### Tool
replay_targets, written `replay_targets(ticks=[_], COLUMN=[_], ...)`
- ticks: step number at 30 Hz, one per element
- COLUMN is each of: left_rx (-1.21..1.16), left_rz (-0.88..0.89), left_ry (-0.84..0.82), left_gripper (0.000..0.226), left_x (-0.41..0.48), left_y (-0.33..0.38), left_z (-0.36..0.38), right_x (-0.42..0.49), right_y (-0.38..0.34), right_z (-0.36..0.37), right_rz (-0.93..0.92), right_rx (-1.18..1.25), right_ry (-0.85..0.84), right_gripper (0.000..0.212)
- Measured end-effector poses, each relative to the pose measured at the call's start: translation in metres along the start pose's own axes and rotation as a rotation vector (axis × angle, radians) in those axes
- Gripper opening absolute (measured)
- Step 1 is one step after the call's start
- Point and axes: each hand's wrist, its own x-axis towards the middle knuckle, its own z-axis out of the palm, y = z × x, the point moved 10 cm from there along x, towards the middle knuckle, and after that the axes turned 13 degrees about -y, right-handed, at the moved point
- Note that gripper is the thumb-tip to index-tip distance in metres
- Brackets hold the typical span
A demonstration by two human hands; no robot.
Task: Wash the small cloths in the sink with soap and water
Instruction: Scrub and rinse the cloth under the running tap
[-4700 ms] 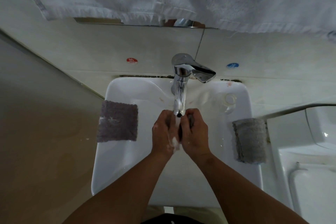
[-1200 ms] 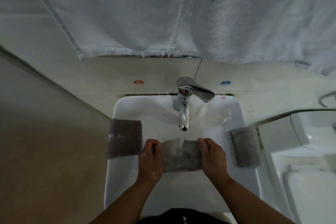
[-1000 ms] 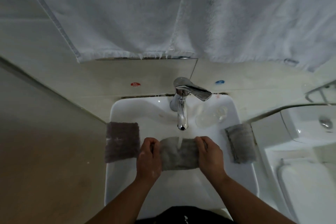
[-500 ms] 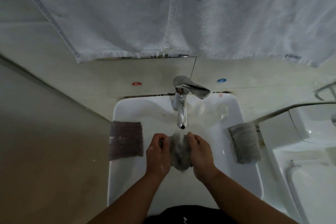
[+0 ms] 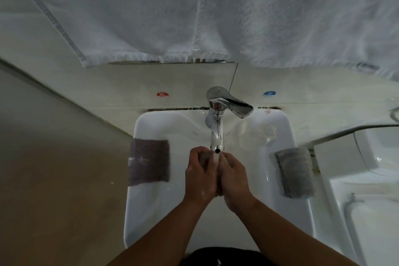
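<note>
Rubbing, by the look of it: a small cloth (image 5: 218, 191) bunched and clamped between left hand (image 5: 199, 176) and right hand (image 5: 234, 181), fingers of both curled round it, directly under the faucet (image 5: 216, 134) spout, in the falling water (image 5: 216, 157). Mostly hidden by the palms; probably wadded with its length running toward the body, though hard to tell. Centred over the sink (image 5: 151, 211), equally near either hand. On the rims: a darker cloth (image 5: 149, 162) flat to the left, nearer the left hand; a lighter folded cloth (image 5: 294, 171) to the right, long axis front to back, nearer the right hand. For either, reach sideways, well apart from the stream.
</note>
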Motion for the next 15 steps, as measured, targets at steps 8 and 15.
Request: replay_targets(ticks=[8,15], left_rx=[-0.069,-0.038], left_rz=[-0.193,-0.078], left_ry=[0.006,-0.017], left_gripper=[0.047,0.029], left_x=[0.0,-0.002], left_y=[-0.049,-0.032], left_z=[0.002,0.002], right_x=[0.002,0.001], right_y=[-0.007,-0.009], right_z=[-0.001,0.001], right_rz=[-0.125,-0.188], right_rx=[0.029,-0.486], right_ry=[0.016,0.038], right_gripper=[0.01,0.023])
